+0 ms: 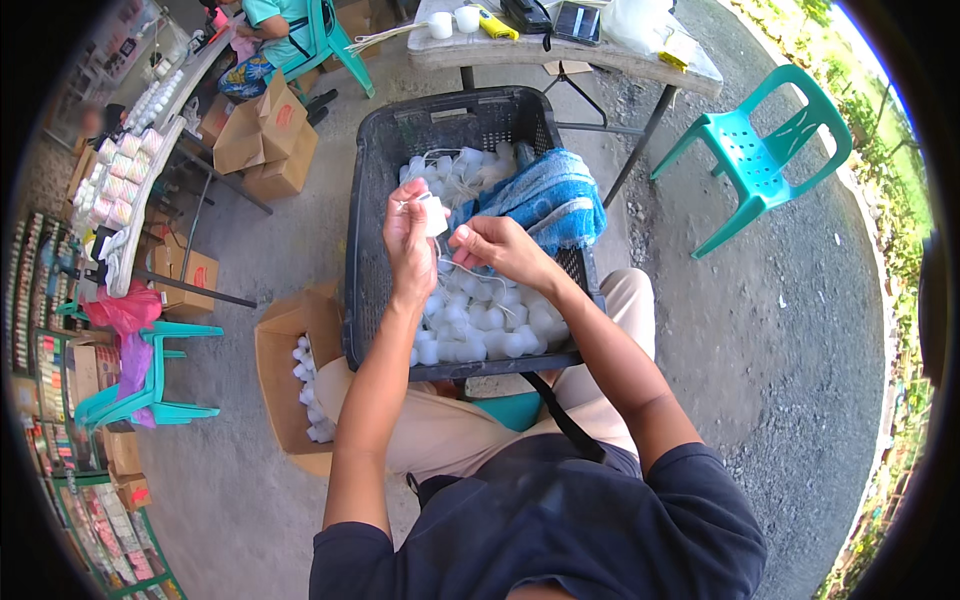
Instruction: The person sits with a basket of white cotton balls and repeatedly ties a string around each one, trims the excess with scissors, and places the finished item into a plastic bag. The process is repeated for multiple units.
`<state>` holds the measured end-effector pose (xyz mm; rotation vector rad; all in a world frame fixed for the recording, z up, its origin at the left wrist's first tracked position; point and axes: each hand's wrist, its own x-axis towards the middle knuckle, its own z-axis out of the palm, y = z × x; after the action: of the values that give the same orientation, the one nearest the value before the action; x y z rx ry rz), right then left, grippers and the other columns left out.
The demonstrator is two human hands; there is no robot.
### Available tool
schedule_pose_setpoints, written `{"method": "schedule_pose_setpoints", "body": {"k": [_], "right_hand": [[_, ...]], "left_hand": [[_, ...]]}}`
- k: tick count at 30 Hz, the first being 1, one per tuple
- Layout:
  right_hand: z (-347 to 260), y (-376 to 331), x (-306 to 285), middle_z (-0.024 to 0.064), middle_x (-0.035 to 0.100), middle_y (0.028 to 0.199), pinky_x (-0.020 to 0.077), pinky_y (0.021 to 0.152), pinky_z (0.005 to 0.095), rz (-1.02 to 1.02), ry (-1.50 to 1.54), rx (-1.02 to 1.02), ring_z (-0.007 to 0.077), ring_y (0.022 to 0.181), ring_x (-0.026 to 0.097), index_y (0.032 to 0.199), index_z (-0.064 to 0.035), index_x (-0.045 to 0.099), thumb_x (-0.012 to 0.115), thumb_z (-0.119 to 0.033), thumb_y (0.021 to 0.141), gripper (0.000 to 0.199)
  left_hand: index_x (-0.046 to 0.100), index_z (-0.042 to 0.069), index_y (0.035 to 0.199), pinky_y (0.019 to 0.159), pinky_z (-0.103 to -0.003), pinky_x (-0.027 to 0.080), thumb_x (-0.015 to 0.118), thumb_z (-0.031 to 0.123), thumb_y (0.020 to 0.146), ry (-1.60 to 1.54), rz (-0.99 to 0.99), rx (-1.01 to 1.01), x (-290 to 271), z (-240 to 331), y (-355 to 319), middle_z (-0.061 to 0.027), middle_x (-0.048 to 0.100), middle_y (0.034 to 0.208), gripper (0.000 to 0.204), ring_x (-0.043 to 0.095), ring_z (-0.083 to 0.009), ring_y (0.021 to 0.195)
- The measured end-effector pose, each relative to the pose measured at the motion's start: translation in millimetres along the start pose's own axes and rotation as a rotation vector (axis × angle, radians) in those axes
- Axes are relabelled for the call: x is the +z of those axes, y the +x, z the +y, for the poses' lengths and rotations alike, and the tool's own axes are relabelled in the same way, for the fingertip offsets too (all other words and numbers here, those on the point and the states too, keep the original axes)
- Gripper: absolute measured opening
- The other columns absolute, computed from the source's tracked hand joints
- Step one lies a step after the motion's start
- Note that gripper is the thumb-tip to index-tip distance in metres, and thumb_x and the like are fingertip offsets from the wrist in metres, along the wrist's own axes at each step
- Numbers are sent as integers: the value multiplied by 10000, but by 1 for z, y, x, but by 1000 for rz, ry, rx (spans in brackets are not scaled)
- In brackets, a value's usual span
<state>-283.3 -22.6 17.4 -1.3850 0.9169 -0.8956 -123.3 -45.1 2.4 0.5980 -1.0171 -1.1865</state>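
Over a black plastic crate (352,250) my left hand (408,250) is closed around a short white candle (434,216), a small cylinder held upright near my fingertips. My right hand (505,250) is just right of it, thumb and fingers pinched together at a thin pale wick cord (455,265) that trails below the candle. Many more white candles (480,320) fill the crate beneath both hands, with loose pale wicks among them. A blue and white striped towel (550,200) hangs over the crate's right side, beyond my right hand.
An open cardboard box (275,385) with white candles stands left of the crate. Ahead is a table (600,65) with more candles and a yellow packet (497,25). Green plastic chairs (765,150) stand right and left. A seated person (275,25) works at a long left table.
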Motion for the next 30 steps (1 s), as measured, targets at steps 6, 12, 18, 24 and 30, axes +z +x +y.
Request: {"method": "schedule_pose_setpoints", "body": {"k": [6, 12, 18, 24, 30], "right_hand": [[-14, 14, 5, 71, 619, 641, 463, 556, 301, 187, -258, -189, 100, 593, 568, 816, 23, 609, 600, -125, 891, 165], [-16, 34, 12, -20, 601, 732, 470, 639, 246, -286, -9, -115, 79, 669, 544, 836, -37, 609, 545, -253, 983, 270], [119, 98, 21, 199, 668, 1090, 526, 840, 381, -110, -878, 282, 314, 1041, 646, 1122, -17, 610, 586, -350, 913, 394], [132, 113, 109, 274, 552, 1204, 512, 901, 412, 64, -960, 443, 408, 1080, 608, 1276, -13, 327, 734, -340, 791, 713], [165, 135, 81, 210, 557, 1104, 524, 854, 391, 407, -140, 681, 353, 973, 602, 1204, -37, 396, 759, -40, 748, 584]], "left_hand": [[357, 9, 1398, 1051, -390, 397, 592, 337, 937, 8, -211, -236, 18, 26, 2, -211, 446, 1385, 612, 477, -309, 1269], [418, 39, 1330, 1006, -405, 463, 448, 400, 992, -181, -66, -256, -15, 105, 19, -235, 528, 1286, 496, 600, -243, 1067], [435, 57, 1297, 676, -218, 437, 506, 403, 975, 157, -183, -287, -19, 103, -37, -175, 627, 1113, 478, 499, -80, 729], [510, 5, 1232, 723, -247, 481, 558, 406, 961, 532, 5, -223, -55, 111, -102, -51, 572, 941, 487, 556, -101, 765], [508, -6, 1227, 712, -255, 475, 562, 359, 970, 545, 75, -128, -49, 92, -93, -64, 576, 971, 450, 539, -112, 809]]}}
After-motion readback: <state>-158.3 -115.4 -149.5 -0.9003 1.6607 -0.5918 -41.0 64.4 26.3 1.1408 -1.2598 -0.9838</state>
